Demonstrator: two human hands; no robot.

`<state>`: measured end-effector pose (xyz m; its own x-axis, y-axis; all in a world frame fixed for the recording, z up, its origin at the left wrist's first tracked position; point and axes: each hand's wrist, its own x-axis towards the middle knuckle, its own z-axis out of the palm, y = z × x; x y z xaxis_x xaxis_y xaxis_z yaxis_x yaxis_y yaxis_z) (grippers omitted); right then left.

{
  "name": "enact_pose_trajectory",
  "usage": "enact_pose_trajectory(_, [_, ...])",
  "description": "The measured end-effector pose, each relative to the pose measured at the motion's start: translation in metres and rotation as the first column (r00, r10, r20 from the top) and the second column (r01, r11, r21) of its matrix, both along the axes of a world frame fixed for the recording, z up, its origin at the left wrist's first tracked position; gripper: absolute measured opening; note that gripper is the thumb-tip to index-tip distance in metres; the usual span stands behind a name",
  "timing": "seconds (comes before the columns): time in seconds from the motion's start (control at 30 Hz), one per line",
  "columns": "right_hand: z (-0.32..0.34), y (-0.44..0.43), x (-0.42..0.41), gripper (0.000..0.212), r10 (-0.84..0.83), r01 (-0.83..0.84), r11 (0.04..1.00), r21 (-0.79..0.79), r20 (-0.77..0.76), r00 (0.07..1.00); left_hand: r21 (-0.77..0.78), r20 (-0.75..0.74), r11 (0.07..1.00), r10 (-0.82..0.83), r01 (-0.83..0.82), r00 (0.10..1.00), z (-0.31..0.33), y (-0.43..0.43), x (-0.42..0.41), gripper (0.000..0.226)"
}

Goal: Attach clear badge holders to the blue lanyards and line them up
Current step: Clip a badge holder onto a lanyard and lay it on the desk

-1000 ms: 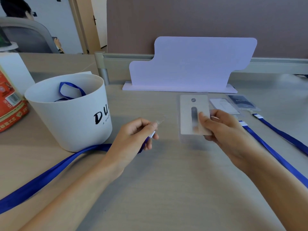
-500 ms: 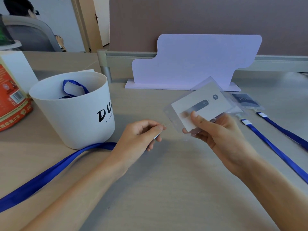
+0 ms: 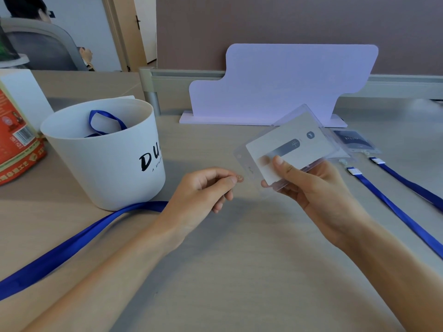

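Right hand (image 3: 318, 190) grips a clear holder (image 3: 285, 149) with a card inside, tilted, above the desk (image 3: 239, 271), thumb on its face. Left hand (image 3: 206, 188) pinches the lanyard (image 3: 72, 245) end's small clip between thumb and forefinger, just beside the holder's near corner. Strap trails left past a white bucket (image 3: 107, 161). Two more lanyards (image 3: 395, 207) lie at right.

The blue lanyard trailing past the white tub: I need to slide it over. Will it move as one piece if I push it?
Probably not. The blue lanyard lies flat and curves loosely round the white tub, so it looks floppy and would likely bunch. It seems light; pulling the end pinched in the left hand should drag it better.
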<state>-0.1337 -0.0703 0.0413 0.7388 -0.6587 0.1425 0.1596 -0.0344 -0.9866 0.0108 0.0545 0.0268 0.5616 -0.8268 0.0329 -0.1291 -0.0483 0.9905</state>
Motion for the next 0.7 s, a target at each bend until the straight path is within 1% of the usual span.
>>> enact_pose_trajectory(0.17, [0.0004, -0.0005, -0.0003, 0.032, -0.007, 0.007, 1.0, 0.018, 0.019, 1.0, -0.001, 0.01, 1.0, -0.016, 0.016, 1.0, -0.0003, -0.0002, -0.0004, 0.018])
enact_pose_trajectory(0.33, [-0.0011, -0.0003, 0.0001, 0.018, -0.03, 0.03, 0.999, 0.021, 0.034, 0.999, 0.004, 0.009, 1.0, -0.019, 0.019, 1.0, 0.0002, 0.0004, 0.0003, 0.019])
enact_pose_trajectory(0.53, [-0.0008, 0.0001, 0.0, 0.016, -0.039, 0.038, 0.999, 0.02, 0.041, 0.998, -0.013, 0.022, 0.999, -0.031, 0.031, 0.999, 0.0002, 0.0002, 0.0, 0.019])
enact_pose_trajectory(0.7, [-0.0035, 0.0004, 0.0013, 0.016, -0.034, 0.034, 0.999, 0.006, 0.019, 0.999, -0.011, -0.035, 0.998, -0.061, 0.06, 0.998, 0.0008, 0.0004, 0.0004, 0.024])
